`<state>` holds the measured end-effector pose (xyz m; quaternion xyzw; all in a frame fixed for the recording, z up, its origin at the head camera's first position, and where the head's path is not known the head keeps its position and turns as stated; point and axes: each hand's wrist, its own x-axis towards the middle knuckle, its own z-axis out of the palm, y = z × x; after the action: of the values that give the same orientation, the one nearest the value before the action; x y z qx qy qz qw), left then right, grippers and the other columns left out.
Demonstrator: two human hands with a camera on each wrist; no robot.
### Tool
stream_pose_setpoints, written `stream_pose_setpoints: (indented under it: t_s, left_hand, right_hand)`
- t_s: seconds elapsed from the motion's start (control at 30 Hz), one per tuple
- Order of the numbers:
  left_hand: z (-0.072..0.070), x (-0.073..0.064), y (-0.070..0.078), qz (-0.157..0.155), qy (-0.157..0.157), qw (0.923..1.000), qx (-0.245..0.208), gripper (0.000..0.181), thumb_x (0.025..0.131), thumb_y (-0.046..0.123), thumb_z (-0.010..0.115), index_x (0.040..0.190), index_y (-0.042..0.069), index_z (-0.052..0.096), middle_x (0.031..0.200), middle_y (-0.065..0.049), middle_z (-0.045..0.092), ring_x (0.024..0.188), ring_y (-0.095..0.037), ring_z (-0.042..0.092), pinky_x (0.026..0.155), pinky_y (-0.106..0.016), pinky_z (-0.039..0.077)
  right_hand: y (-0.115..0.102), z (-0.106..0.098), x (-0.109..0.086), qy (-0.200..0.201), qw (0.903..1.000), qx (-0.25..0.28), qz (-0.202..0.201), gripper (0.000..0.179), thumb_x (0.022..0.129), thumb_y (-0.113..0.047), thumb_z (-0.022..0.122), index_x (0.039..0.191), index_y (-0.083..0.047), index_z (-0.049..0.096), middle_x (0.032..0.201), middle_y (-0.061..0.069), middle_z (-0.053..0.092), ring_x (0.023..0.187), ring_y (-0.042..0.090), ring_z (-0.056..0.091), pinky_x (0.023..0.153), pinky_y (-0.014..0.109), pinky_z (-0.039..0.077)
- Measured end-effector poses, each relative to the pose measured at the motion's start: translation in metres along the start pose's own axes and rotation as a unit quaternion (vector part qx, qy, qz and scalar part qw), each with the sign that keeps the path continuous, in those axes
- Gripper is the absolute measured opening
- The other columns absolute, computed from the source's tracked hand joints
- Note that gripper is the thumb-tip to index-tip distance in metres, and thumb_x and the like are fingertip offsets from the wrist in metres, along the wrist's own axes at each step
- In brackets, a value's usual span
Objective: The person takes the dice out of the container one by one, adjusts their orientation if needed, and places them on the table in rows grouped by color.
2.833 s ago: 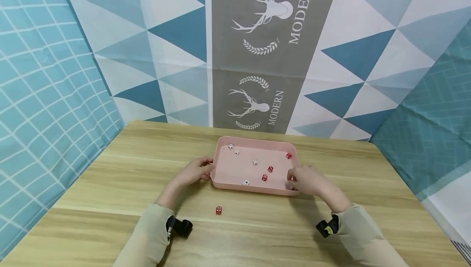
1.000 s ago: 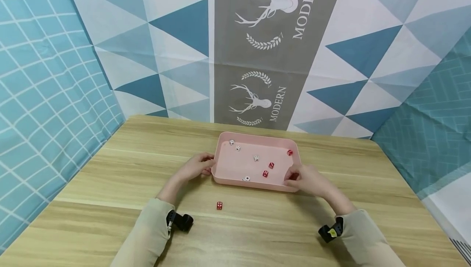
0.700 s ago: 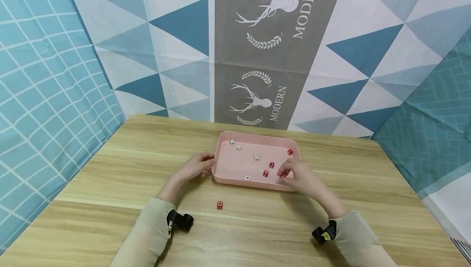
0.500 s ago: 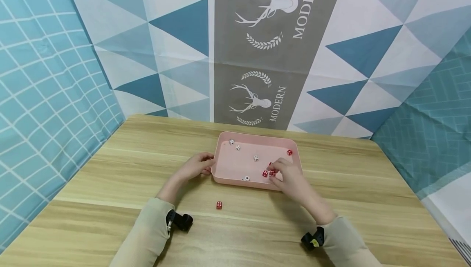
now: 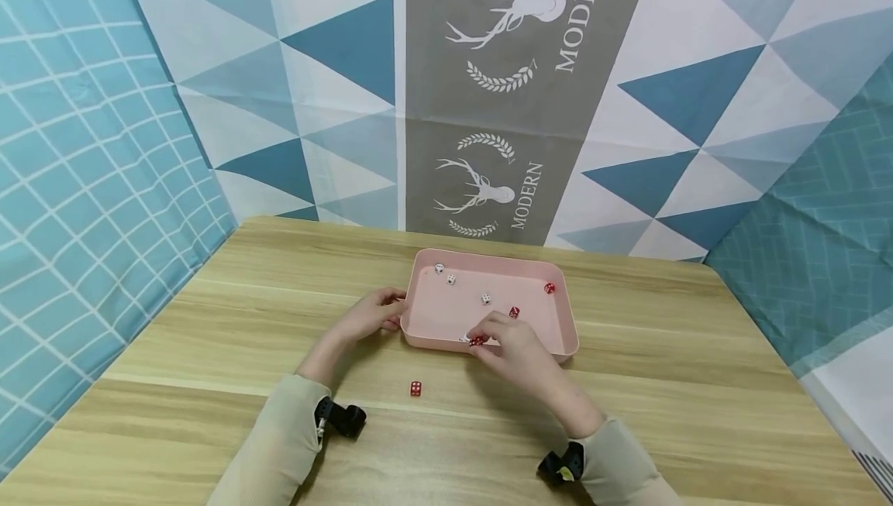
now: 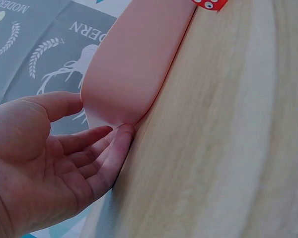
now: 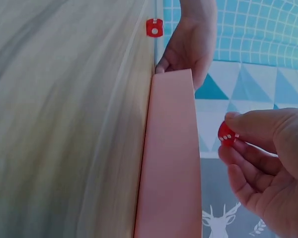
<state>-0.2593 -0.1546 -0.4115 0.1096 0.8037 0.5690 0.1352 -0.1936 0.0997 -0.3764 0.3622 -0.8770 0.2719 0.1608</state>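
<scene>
A shallow pink tray (image 5: 443, 308) lies on the table. My left hand (image 5: 366, 314) holds its left end; in the left wrist view the thumb touches the rim and the fingers (image 6: 121, 141) rest against the lower corner. Over the tray's front wall, my right hand (image 5: 519, 351) pinches a red die (image 7: 226, 134) between thumb and fingers. Inside the tray lie several white dice, one (image 5: 486, 299) near the middle and one (image 5: 465, 338) partly covered by my right hand. Two red dice show there too, one (image 5: 514, 311) behind the hand, another (image 5: 549, 287) at the right end.
A lone red die (image 5: 415, 389) sits on the wooden table (image 5: 432, 452) in front of the tray. Behind the table hangs a patterned cloth (image 5: 335, 64), with blue tiled-print cloth (image 5: 91, 180) to the left. Each wrist wears a black camera (image 5: 342, 418).
From the tray's right front corner, my right hand has picked up a red die and carried it left to the front wall. My left hand and the tray have stayed in place.
</scene>
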Motion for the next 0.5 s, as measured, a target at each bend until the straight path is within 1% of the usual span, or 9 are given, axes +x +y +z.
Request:
stream_pose_setpoints:
  t_s: [0.13,0.27,0.37,0.5]
  left_hand:
    - [-0.001,-0.001,0.000,0.004,0.001,1.0000,0.000,0.040,0.088,0.015,0.043,0.120,-0.009,0.037,0.100,-0.020,0.051,0.072,-0.016,0.053,0.071,-0.032,0.048]
    - [-0.002,-0.002,-0.001,0.007,0.004,1.0000,-0.003,0.041,0.088,0.014,0.044,0.121,-0.009,0.034,0.105,-0.021,0.049,0.072,-0.015,0.053,0.068,-0.030,0.048]
    - [-0.001,-0.002,-0.002,0.007,0.007,0.9999,-0.009,0.043,0.087,0.014,0.045,0.122,-0.009,0.033,0.109,-0.022,0.047,0.071,-0.014,0.053,0.067,-0.029,0.048]
    - [-0.001,-0.001,-0.002,0.008,0.008,0.9998,-0.015,0.045,0.087,0.016,0.047,0.122,-0.008,0.032,0.110,-0.022,0.047,0.071,-0.014,0.053,0.067,-0.030,0.048]
  right_hand:
    - [-0.007,0.004,0.002,-0.031,0.9995,-0.004,0.004,0.010,0.074,-0.013,0.065,0.084,-0.011,0.064,0.080,-0.008,0.056,0.073,0.003,0.051,0.066,0.016,0.044]
    - [-0.015,0.011,0.004,-0.066,0.9978,-0.010,-0.001,0.012,0.075,-0.014,0.063,0.087,-0.010,0.064,0.083,-0.006,0.056,0.071,0.003,0.050,0.064,0.014,0.044]
    - [-0.020,0.016,0.005,-0.080,0.9968,-0.007,-0.009,0.013,0.075,-0.012,0.063,0.087,-0.009,0.063,0.083,-0.004,0.056,0.070,0.003,0.050,0.063,0.012,0.043]
    - [-0.026,0.023,0.006,-0.099,0.9951,-0.003,-0.005,0.014,0.073,-0.011,0.064,0.087,-0.009,0.063,0.080,-0.004,0.056,0.068,0.002,0.050,0.060,0.010,0.041]
